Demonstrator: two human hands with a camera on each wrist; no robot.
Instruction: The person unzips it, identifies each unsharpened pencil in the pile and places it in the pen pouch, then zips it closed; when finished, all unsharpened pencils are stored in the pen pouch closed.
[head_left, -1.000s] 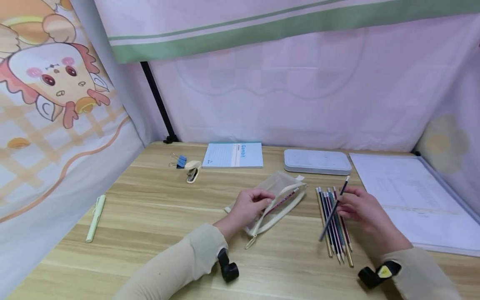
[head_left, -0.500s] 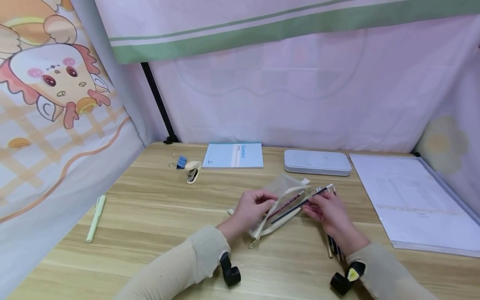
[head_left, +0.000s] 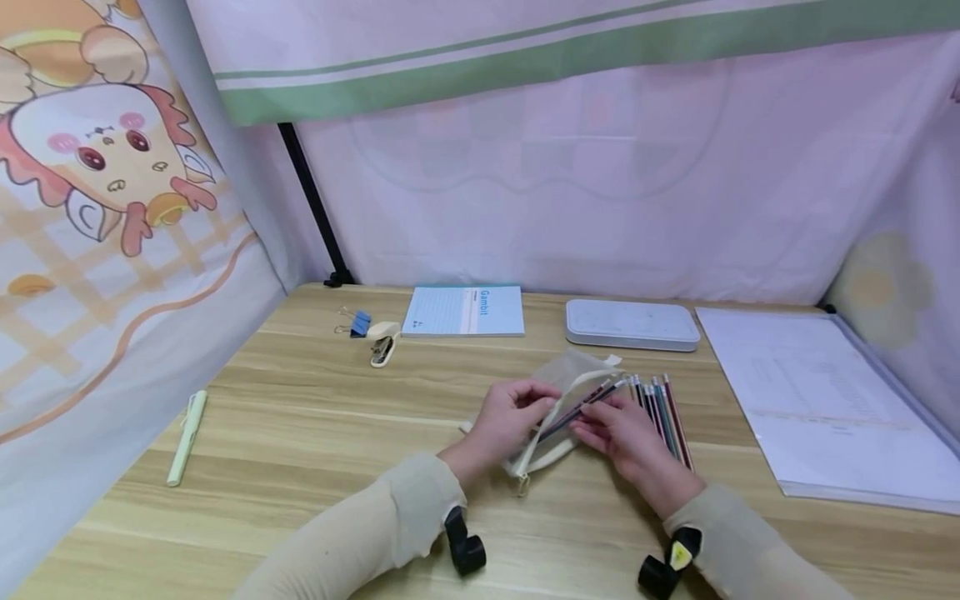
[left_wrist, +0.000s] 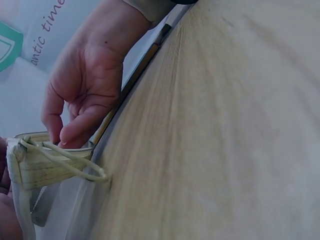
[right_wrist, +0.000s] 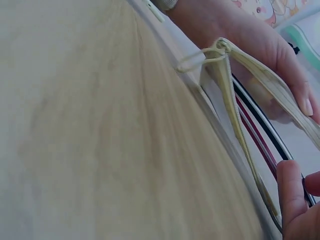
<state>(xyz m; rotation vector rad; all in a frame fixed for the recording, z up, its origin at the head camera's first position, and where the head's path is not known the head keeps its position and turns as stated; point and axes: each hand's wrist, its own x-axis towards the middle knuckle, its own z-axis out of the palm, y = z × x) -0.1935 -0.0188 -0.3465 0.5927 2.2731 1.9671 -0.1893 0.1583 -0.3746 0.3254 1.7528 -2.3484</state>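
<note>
My left hand (head_left: 508,421) pinches the edge of a translucent pencil pouch (head_left: 572,365) and holds its mouth apart. The zipper edging (right_wrist: 272,82) and its cord pull (left_wrist: 70,165) show in the wrist views. My right hand (head_left: 626,433) reaches to the opening and pinches a dark pencil (head_left: 567,417), most of it lying inside the pouch. Beside it inside lies a reddish pencil (right_wrist: 256,135). To the right of the pouch, several pencils (head_left: 667,417) lie in a loose bunch on the table, partly hidden by my right hand.
Along the back are a blue binder clip (head_left: 361,323), a cream stapler (head_left: 384,342), a blue notebook (head_left: 463,311) and a pale pencil case (head_left: 632,324). Papers in a clear folder (head_left: 813,400) lie at right. A light green pen (head_left: 187,437) lies at far left.
My right hand has moved left from the loose pencils to the pouch, bringing the dark pencil down into its opening. My left hand keeps its hold on the pouch edge.
</note>
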